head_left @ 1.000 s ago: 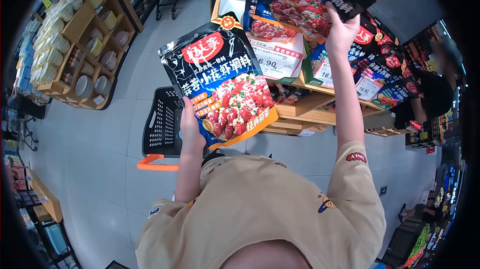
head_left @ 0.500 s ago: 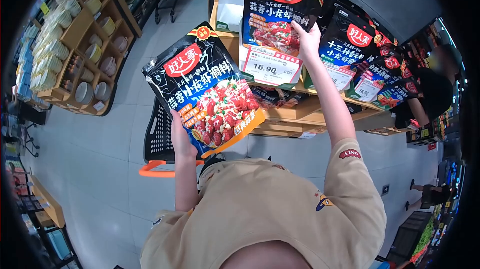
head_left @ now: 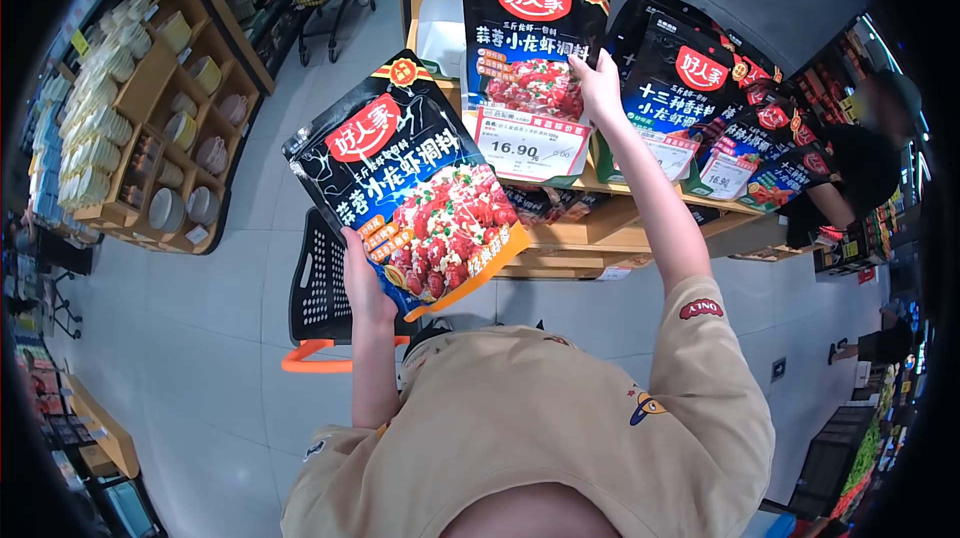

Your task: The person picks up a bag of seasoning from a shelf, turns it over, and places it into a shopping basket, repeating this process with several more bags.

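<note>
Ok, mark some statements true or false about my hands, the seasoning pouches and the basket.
1. The left hand holds a garlic crayfish seasoning pouch. True.
2. The right hand grips the basket handle. False: its fingers are at a matching pouch on display.
3. The handle is orange. True.
4. The price label by the matching pouch reads 19.60. False: it reads 16.90.
5. The held pouch's printed front faces the floor. False: it faces the camera.
</note>
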Demonstrator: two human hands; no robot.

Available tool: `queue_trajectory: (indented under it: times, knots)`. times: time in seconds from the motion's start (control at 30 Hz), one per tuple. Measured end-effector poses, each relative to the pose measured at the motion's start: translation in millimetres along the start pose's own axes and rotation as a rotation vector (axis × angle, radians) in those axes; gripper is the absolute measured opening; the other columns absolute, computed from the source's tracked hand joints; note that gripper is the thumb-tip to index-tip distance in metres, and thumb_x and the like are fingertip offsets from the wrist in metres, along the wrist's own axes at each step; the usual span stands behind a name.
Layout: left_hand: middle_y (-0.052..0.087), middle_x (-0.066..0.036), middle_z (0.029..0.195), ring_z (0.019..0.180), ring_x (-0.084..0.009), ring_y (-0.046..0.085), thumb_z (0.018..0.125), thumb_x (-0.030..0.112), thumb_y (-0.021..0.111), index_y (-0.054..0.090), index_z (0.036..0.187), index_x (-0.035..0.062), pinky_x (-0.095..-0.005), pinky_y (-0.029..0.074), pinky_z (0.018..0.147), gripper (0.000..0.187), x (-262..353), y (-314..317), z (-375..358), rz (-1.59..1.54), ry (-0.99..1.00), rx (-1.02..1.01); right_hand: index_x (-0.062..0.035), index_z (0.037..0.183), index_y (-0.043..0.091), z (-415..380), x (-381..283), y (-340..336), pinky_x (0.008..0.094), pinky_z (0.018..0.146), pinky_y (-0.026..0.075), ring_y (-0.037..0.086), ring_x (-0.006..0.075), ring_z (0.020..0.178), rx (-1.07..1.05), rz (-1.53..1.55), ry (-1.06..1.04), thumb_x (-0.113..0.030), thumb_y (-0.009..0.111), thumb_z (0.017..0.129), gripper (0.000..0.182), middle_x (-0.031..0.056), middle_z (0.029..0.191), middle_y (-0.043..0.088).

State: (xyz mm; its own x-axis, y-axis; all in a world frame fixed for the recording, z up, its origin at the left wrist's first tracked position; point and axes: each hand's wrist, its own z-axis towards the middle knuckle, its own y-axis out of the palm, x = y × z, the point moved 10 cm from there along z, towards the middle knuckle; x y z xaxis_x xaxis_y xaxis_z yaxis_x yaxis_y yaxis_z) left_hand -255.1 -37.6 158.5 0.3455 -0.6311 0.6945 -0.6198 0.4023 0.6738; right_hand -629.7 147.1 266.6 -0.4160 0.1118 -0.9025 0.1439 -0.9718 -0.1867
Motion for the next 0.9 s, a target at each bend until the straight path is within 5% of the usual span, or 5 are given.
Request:
queue_trajectory:
  times: [0.2, 0.3, 0.33, 0.5, 0.9]
  knots:
    - [0.051, -0.012, 0.111, 0.095, -0.0181, 0.056, 0.090, 0.028, 0.041, 0.038, 0.115, 0.0009, -0.0309, 0.047, 0.079, 0.037, 13.4, 12.3, 5.2, 0.051, 0.079, -0.040, 0.0016, 0.086, 0.049, 10.4, 20.1, 2.3, 0.0287, 0.054, 0.043, 0.053, 0.0142, 0.059, -0.047, 0.206, 0.036, -0.009, 0.058, 0.076, 0.017, 0.0073, 0.070, 0.056]
    - [0.051, -0.012, 0.111, 0.095, -0.0183, 0.055, 0.087, 0.022, 0.048, 0.038, 0.116, -0.0003, -0.0307, 0.047, 0.079, 0.038, 23.0, 19.7, 5.8, 0.085, 0.141, -0.035, 0.0050, 0.091, 0.046, -6.5, -28.2, -5.9, 0.0392, 0.072, 0.044, 0.056, 0.0381, 0.083, 0.078, -0.408, -0.105, -0.014, 0.057, 0.078, 0.026, 0.0236, 0.085, 0.057]
    - [0.050, -0.013, 0.111, 0.095, -0.0184, 0.055, 0.086, 0.019, 0.050, 0.037, 0.117, -0.0008, -0.0306, 0.048, 0.078, 0.039, 24.6, 19.8, 6.3, 0.075, 0.146, -0.023, 0.0052, 0.093, 0.045, -14.2, -38.6, -3.2, 0.0401, 0.072, 0.045, 0.055, 0.0391, 0.086, 0.043, -0.504, -0.072, -0.014, 0.057, 0.078, 0.027, 0.0258, 0.086, 0.057]
    - [0.051, -0.011, 0.112, 0.095, -0.0179, 0.055, 0.085, 0.017, 0.051, 0.040, 0.115, 0.0006, -0.0312, 0.048, 0.079, 0.035, 49.3, 48.1, 35.3, -0.020, 0.201, -0.081, 0.0056, 0.080, 0.056, -19.2, -66.4, 4.1, 0.0392, 0.065, 0.048, 0.059, 0.0366, 0.074, -0.035, -0.948, -0.153, -0.023, 0.059, 0.078, 0.029, 0.0240, 0.074, 0.059]
    - [0.054, -0.011, 0.104, 0.091, -0.0185, 0.056, 0.083, 0.012, 0.054, 0.046, 0.107, -0.0007, -0.0303, 0.047, 0.076, 0.029, 115.6, 152.4, 94.9, -0.109, 0.731, -0.290, 0.0065, 0.074, 0.059, -5.7, -43.9, 0.7, 0.0385, 0.065, 0.049, 0.060, 0.0340, 0.072, -0.103, -0.920, -0.094, -0.018, 0.054, 0.081, 0.026, 0.0241, 0.071, 0.059]
